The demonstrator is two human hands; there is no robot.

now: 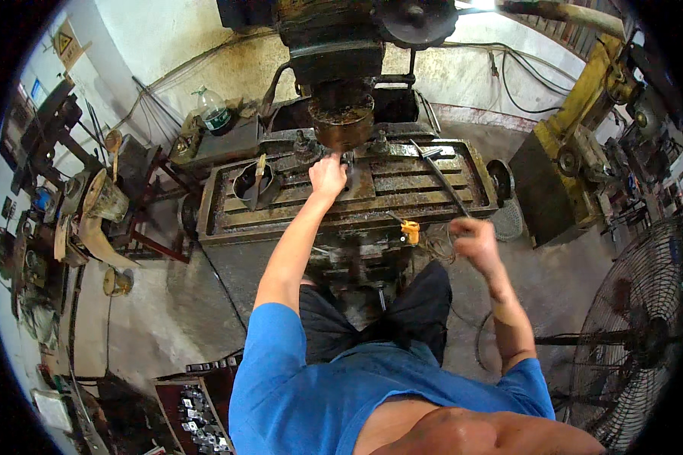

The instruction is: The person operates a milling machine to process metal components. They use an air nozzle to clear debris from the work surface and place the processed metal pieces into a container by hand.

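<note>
My left hand [328,177] reaches just beneath the round spindle head [343,125] of a milling machine, its fingers bent and fingertips close to a small metal piece [349,160]. Whatever those fingertips hold is hidden. A little past the table's front right edge is my right hand [476,243], curled and slightly blurred. A long dark metal bar [444,182] slants across the slotted machine table [281,219], its near end meeting the top of this fist; whether it is gripped is unclear. Left of my left hand stands a cut-open dark container [244,186] with a brush [260,171] in it.
Yellow-handled tool [410,231] hangs at the table's front edge. A handwheel [500,180] sticks out at its right end. A large caged fan [637,326] stands at right, beside a yellow machine [558,167]. To the left are a bucket [106,196] and a plastic bottle [214,114].
</note>
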